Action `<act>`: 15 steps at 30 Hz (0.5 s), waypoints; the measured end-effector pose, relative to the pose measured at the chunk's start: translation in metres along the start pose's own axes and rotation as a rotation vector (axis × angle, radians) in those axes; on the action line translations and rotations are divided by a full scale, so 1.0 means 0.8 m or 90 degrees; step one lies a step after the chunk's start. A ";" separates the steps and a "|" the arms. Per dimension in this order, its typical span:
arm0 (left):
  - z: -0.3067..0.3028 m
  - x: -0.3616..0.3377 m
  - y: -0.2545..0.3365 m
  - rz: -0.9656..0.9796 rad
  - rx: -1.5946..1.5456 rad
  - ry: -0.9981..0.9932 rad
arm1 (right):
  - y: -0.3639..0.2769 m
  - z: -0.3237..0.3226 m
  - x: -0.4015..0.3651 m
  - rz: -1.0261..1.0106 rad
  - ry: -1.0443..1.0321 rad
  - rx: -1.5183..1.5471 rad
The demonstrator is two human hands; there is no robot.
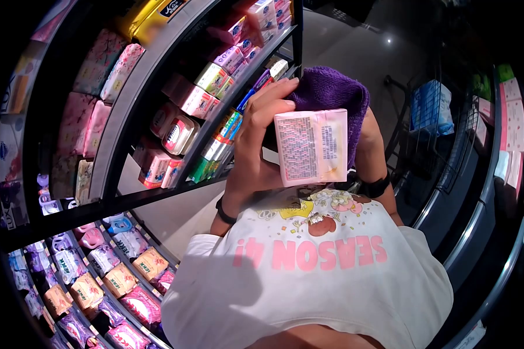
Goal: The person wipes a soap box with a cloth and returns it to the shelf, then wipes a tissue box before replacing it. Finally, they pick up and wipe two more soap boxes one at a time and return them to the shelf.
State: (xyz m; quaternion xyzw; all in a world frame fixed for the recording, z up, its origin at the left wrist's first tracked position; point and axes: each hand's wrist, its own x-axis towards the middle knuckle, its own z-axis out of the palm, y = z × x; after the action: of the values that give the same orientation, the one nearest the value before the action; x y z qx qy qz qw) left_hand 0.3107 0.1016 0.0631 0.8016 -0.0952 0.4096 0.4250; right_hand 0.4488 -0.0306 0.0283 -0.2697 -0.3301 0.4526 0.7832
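Your left fingers grip a boxy pale-pink pack, dense print facing you, at the centre; purple cloth at one o'clock hides your right fingers, state untellable. Shelf edge at ten; floor opens toward twelve.

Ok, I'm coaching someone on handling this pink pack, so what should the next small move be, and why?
Probably bring the purple cloth round onto the front of the pink pack: its printed face is uncovered, the cloth bunches beyond its top and right edges, and the left hand holds its left side. The right hand is hidden, so its grip can't be judged.
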 end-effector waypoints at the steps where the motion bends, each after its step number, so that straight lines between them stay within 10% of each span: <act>1: -0.001 0.001 0.000 0.000 -0.002 -0.002 | 0.004 -0.004 0.000 -0.001 0.002 0.000; 15: 0.004 0.004 -0.007 -0.046 -0.030 -0.026 | 0.004 -0.003 0.005 -0.043 -0.012 -0.133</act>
State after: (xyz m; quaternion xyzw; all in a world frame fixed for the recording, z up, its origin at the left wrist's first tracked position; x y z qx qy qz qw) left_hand 0.3174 0.1033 0.0608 0.8024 -0.0845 0.3753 0.4563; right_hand 0.4504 -0.0256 0.0253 -0.3344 -0.3916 0.3915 0.7626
